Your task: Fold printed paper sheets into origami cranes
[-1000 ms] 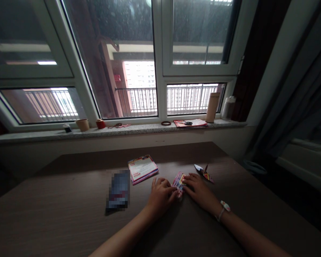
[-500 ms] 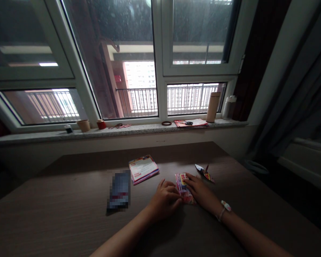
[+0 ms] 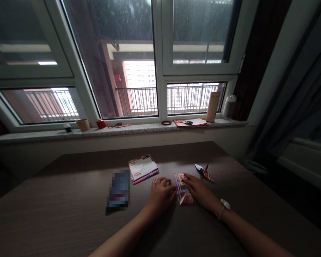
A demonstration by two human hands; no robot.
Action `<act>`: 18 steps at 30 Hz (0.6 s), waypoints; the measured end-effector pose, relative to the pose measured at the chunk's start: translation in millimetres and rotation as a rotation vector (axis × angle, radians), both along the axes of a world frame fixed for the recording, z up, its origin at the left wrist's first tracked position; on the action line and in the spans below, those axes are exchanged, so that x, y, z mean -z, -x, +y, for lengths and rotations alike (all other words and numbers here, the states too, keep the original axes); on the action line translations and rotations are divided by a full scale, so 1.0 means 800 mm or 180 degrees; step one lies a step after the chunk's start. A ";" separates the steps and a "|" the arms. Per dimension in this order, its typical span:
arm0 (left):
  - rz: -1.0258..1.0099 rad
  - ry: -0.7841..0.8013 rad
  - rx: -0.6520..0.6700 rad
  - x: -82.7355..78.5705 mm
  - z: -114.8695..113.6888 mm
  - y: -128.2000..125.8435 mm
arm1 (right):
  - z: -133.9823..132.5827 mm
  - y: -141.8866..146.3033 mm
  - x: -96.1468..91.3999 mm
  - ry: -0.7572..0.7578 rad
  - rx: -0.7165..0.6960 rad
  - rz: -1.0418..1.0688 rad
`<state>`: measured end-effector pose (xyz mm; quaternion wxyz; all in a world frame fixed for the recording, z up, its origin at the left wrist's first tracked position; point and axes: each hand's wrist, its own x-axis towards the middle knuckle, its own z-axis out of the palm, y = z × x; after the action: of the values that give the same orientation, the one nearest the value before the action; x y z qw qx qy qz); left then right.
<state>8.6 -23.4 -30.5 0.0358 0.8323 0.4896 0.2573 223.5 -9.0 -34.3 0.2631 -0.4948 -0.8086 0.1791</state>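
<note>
A colourful printed paper (image 3: pixel 182 194), pink and purple with a yellow number patch, lies folded into a narrow strip on the brown table. My right hand (image 3: pixel 202 191) rests flat over its right side, fingers stretched out and pressing on it. Just left of the strip is my left hand (image 3: pixel 162 194), its fingers bent and apart with nothing visible in them; the thumb side is partly hidden. Beyond my right hand sits a small folded paper piece (image 3: pixel 204 173), dark and colourful, with points sticking up. A stack of printed sheets (image 3: pixel 143 168) lies beyond my left hand.
A blurred-out dark flat object (image 3: pixel 119 191) lies left of the stack. Along the windowsill (image 3: pixel 144 129) stand a paper cup (image 3: pixel 82 125), a red spool (image 3: pixel 100 124), a dark ring (image 3: pixel 166 123), papers with scissors (image 3: pixel 191 122), a tan flask (image 3: pixel 213 107) and a clear bottle (image 3: pixel 229 107).
My left hand has drawn back to the left, off the strip's edge. My right hand stays on the paper, which has barely shifted.
</note>
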 end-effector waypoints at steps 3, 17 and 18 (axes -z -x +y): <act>0.0038 0.0048 -0.0003 -0.002 -0.001 -0.001 | 0.000 0.001 0.001 -0.0034 0.0008 -0.0004; -0.0027 0.0114 0.0011 -0.006 -0.001 -0.001 | 0.002 0.000 0.005 -0.0158 0.0034 -0.0001; -0.0029 0.0110 0.0014 -0.005 -0.001 -0.001 | 0.002 0.000 0.005 -0.0166 0.0032 -0.0009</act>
<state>9.7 -24.3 -26.3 0.0530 0.8315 0.4920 0.2525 223.6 -7.4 -38.6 0.2757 -0.4921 -0.8109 0.1559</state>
